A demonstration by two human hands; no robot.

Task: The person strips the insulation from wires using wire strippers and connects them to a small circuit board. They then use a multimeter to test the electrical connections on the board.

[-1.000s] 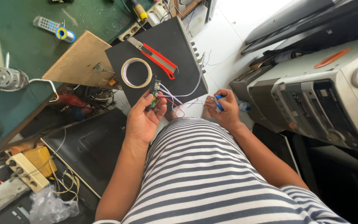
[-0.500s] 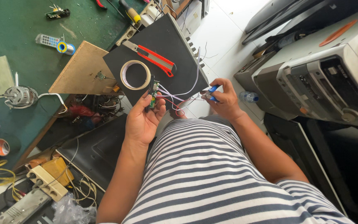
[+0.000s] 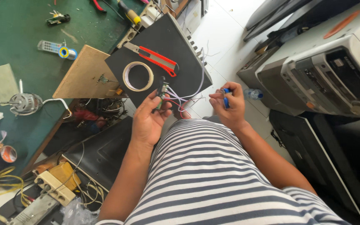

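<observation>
Mid-job: left hand [image 3: 148, 121] gripping wired board [image 3: 161, 92], right hand [image 3: 229, 106] at three o'clock pinching blue tool [image 3: 226, 96], wires [image 3: 184, 98] hanging loose, cutter [image 3: 157, 59] lying unused at twelve.

A blue-handled small tool [image 3: 226, 98] is gripped in the right hand's fingers [image 3: 219, 100]; purple, red and white thin wires [image 3: 184, 98] are seen beside the left fingertips [image 3: 157, 98].

Open white floor [image 3: 230, 29] ahead of the right hand [image 3: 229, 106], stereo units [image 3: 321, 71] walling off its right, black box [image 3: 163, 58] with tape roll [image 3: 138, 76] and cutter [image 3: 157, 58] just beyond the left hand [image 3: 148, 121], wires [image 3: 184, 98] strung between both hands, cluttered bench [image 3: 30, 50] to the left.
</observation>
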